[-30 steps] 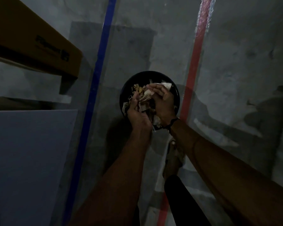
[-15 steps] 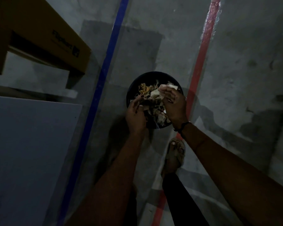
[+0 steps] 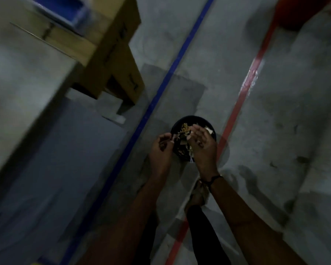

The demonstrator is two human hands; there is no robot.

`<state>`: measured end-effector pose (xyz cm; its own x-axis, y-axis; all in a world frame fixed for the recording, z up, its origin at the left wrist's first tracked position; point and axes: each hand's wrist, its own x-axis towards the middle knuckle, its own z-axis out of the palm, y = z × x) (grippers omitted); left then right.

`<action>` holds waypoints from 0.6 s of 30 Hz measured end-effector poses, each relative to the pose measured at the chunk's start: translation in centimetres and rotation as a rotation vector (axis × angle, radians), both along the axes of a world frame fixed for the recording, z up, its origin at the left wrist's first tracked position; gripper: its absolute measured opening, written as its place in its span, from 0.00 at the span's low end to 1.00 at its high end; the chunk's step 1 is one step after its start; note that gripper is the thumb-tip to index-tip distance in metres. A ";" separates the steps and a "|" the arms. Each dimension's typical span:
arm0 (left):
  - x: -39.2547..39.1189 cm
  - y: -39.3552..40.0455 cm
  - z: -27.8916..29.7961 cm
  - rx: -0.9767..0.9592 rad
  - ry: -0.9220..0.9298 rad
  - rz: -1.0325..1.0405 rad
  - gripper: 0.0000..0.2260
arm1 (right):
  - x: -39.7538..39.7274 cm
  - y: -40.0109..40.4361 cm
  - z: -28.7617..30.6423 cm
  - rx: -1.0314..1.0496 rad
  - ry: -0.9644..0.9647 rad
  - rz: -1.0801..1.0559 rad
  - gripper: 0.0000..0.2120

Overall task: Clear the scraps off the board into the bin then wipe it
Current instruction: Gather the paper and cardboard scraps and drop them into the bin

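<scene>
Floor [image 3: 275, 115], grey concrete, crossed by a blue tape line [image 3: 172, 69] and a red tape line [image 3: 245, 92]; view has swung since a second ago, so more of the cardboard box [image 3: 111, 60] and pale table edge [image 3: 27, 77] at left now shows, blurred. Board: not in view, its whereabouts cannot be told. Bin [image 3: 194, 120], round and black, stands on the floor between the two lines, directly below both hands. Right hand [image 3: 203, 144], held over the bin's right half, palm now turned up and fingers straightened and loosely together, where a second ago it cupped scraps against the other hand. Left hand [image 3: 161, 150], drawn apart to the bin's left rim, fingers curled inward; whether they still pinch a fragment cannot be told. Scraps [image 3: 183, 134], tan and pale bits, lie in or fall into the bin between the hands. Judgement: the handful is released, so clearing appears nearly done; wiping remains.
</scene>
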<state>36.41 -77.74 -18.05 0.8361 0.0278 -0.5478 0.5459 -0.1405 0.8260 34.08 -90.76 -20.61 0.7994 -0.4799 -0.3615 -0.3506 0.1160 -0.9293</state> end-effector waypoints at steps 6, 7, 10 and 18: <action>-1.2 7.4 13.8 0.064 -0.089 -0.020 0.10 | 0.2 6.6 15.5 -0.052 -0.053 0.115 0.18; -1.3 8.8 16.0 0.080 -0.112 -0.018 0.10 | 0.2 7.6 17.9 -0.052 -0.062 0.128 0.18; -1.7 13.2 21.5 0.165 -0.176 -0.018 0.10 | -0.2 10.7 23.9 -0.043 -0.095 0.174 0.18; -2.6 22.9 29.6 0.116 -0.305 0.251 0.08 | -0.7 19.7 32.3 -0.104 -0.079 0.349 0.20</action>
<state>33.79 -54.87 11.54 0.9190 0.2988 -0.2571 0.3076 -0.1359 0.9417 33.36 -71.05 11.74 0.9448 -0.2046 -0.2560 -0.2794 -0.0946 -0.9555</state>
